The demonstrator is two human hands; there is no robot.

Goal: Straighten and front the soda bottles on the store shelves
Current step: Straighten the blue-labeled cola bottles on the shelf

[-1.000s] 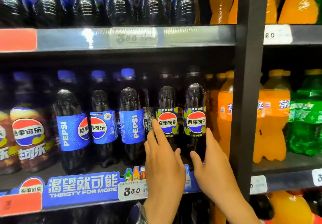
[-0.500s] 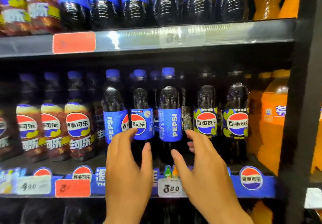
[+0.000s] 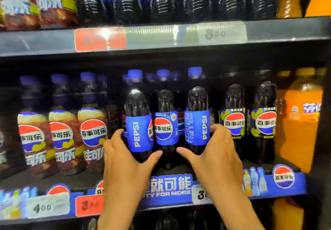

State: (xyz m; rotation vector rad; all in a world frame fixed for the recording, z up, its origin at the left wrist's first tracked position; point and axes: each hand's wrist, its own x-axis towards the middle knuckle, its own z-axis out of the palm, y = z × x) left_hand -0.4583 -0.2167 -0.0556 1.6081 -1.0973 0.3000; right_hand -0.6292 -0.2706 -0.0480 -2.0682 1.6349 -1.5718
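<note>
Three blue-label Pepsi bottles stand at the front of the middle shelf (image 3: 170, 190). The left bottle (image 3: 138, 131) shows "PEPSI" sideways with its logo turned right; my left hand (image 3: 125, 163) wraps its lower body, thumb in front. The middle bottle (image 3: 166, 127) faces forward with its round logo. The right bottle (image 3: 197, 124) shows its text side; my right hand (image 3: 213, 156) grips it, fingers behind the label, thumb in front. Two dark-label Pepsi bottles (image 3: 234, 122) to the right face forward.
Brown-label Pepsi bottles (image 3: 93, 133) fill the shelf's left part. Orange soda bottles (image 3: 302, 118) stand at the right beside a black upright post (image 3: 322, 140). The upper shelf (image 3: 161, 36) holds more Pepsi bottles. Price tags (image 3: 48, 206) line the shelf edges.
The view has shifted left along the shelf. Both hands have moved up from in front of the shelf edge and closed around the left and right blue-label bottles.
</note>
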